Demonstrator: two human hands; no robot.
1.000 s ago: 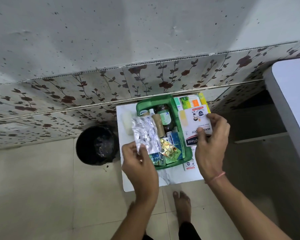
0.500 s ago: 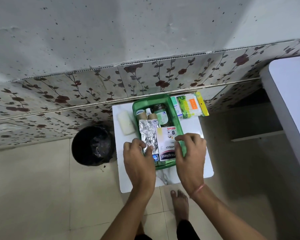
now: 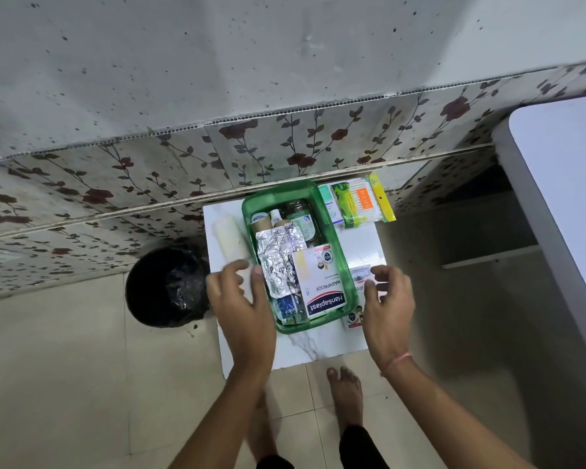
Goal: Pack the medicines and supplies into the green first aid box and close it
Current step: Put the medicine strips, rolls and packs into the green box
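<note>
Left hand [image 3: 241,299] open at green first aid box [image 3: 347,282] left rim, right hand [image 3: 388,299] open, empty, over second Hansaplast pack [image 3: 361,277] near bench [image 3: 318,350] right edge.

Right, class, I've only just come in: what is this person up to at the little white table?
A person is packing a green first aid box on a small white table. A foil strip and a Hansaplast plaster pack already lie on top of the bottles inside. The left hand hovers open at the box's left edge, near a white roll. The right hand reaches for a second plaster pack beside the box. A cotton bud packet is not yet packed, and the box is open.
</note>
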